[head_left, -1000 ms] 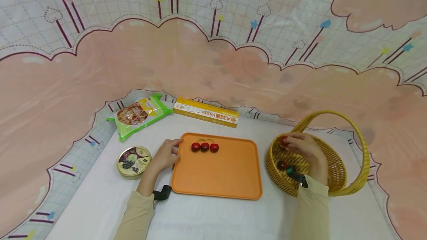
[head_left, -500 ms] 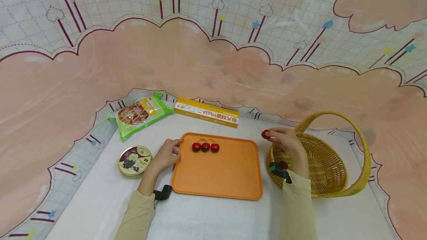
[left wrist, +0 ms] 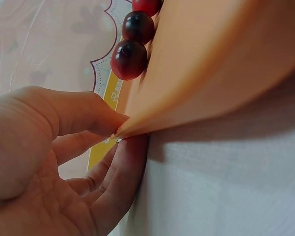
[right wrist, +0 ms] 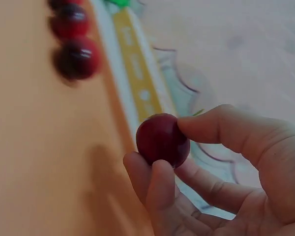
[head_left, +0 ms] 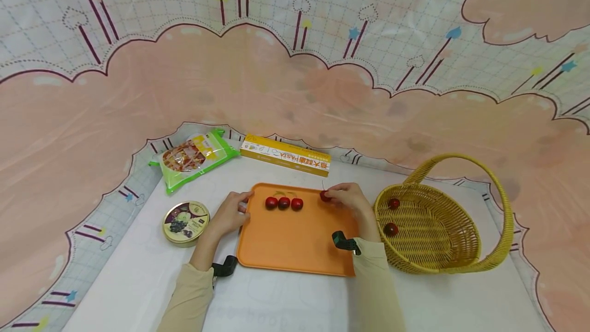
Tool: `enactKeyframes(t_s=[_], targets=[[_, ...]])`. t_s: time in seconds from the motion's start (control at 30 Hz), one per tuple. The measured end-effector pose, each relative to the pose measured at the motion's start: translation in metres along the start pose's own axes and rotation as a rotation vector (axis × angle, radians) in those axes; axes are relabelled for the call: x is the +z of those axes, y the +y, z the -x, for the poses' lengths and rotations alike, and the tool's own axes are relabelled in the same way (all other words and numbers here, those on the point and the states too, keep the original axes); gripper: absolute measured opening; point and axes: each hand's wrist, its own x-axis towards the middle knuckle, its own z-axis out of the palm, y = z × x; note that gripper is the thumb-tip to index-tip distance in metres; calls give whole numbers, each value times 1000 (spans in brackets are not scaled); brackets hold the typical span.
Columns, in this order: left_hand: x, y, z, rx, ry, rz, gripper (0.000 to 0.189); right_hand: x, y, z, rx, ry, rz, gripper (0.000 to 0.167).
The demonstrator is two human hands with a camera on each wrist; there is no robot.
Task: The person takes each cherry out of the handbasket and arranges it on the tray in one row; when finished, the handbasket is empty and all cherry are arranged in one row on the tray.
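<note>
My right hand (head_left: 354, 202) pinches a dark red cherry (right wrist: 163, 140) between thumb and fingertips, above the far right part of an orange tray (head_left: 295, 240). In the head view a thin stem rises from that cherry. Three cherries (head_left: 283, 203) sit in a row near the tray's far edge, left of the held one. At the tray's left edge, my left hand (head_left: 229, 214) pinches the rim, thumb on top and fingers beneath, as the left wrist view shows. Two more cherries (head_left: 391, 229) lie in the left part of a yellow wicker basket (head_left: 433, 229).
The basket's tall handle (head_left: 504, 209) arches up on its right side. Left of the tray stands a round tin (head_left: 186, 223). Behind are a green-edged food bag (head_left: 193, 160) and a yellow pasta box (head_left: 285, 156). A patterned cloth backdrop (head_left: 230, 91) rises behind the white table.
My right hand has lifted a cherry out of the basket and carried it left, over the tray. The left hand keeps its place on the tray's rim.
</note>
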Motion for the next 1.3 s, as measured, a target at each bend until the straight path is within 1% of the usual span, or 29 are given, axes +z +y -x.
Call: enactKeyframes(t_s=[0.07,0.13,0.3,0.47,0.6,0.8,0.9,1.03,1.1,1.23,1.3], targets=[[0,0,0,3,0,0,61,11,3,-2,17,-19,16,26],[0,-1,0,19,5,-2,61,19,4,-2,21,-33,41,26],[0,-2,0,62,17,-1,60,33,7,-3,21,-37,133,24],[0,-2,-1,57,11,-2,61,37,8,-1,1,-32,199,25],[-1,-2,-1,35,10,-5,61,40,7,0,-11,-43,223,26],[-1,-2,-1,27,5,-10,60,38,6,1,-26,-54,255,29],[-1,-2,-1,22,3,-7,61,31,3,3,-28,-47,261,31],[-1,-1,-1,21,2,-10,60,11,-5,8,-23,-44,275,34],[-1,0,0,20,1,-9,60,-3,-10,13,-21,-43,280,35],[0,-1,-1,20,1,-10,60,-37,-21,25,-25,-19,237,40],[0,-1,-1,27,-1,-12,61,-55,-22,31,-37,-1,219,42]])
